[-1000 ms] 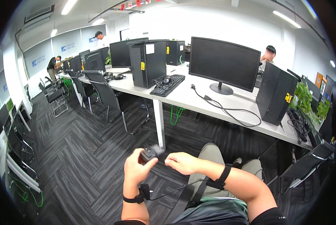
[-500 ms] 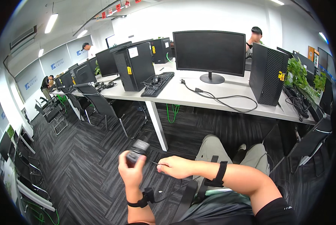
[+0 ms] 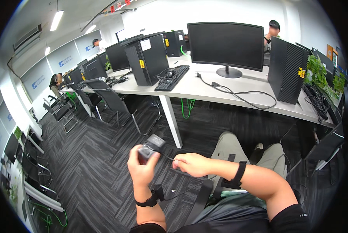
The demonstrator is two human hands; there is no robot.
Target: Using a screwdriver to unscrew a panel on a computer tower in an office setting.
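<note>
Dark boxy device (image 3: 153,145) is held in the left hand (image 3: 142,168), in front of the desk (image 3: 189,89). Right hand (image 3: 193,165), also before the desk, pinches a thin dark cable (image 3: 167,157).

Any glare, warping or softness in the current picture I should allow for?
Head view: the white wall is washed out nearly featureless, and the ceiling light glares; head view: fisheye bending toward the rim, with black corners; head view: the dark device in the left hand keeps its boxy outline, but fine detail is too soft to make out.
</note>
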